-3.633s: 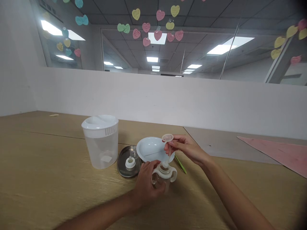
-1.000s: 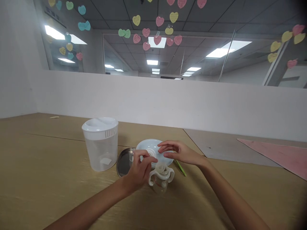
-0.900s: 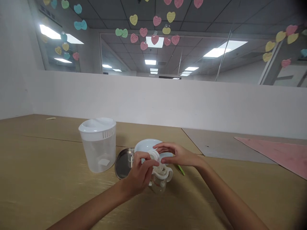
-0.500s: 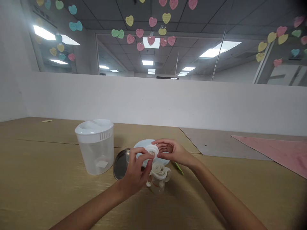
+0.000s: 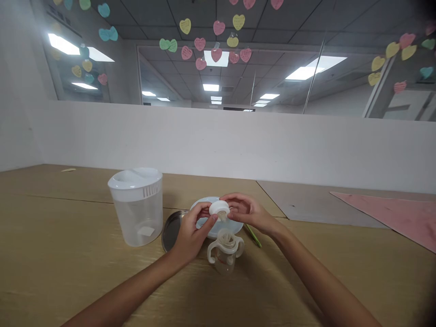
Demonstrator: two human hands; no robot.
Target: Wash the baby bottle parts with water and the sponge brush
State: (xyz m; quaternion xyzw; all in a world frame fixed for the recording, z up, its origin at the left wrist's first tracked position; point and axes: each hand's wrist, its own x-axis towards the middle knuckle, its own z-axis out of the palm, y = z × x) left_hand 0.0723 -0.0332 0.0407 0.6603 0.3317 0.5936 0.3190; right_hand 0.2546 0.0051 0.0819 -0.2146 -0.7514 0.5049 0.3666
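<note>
Just below our hands, we have the two-handled bottle upright. Our left hand and right hand grip the white ring between them, its nipple pointing down. Behind them lies the bowl; left of our left hand are the metal tray, then the lidded bucket.
</note>
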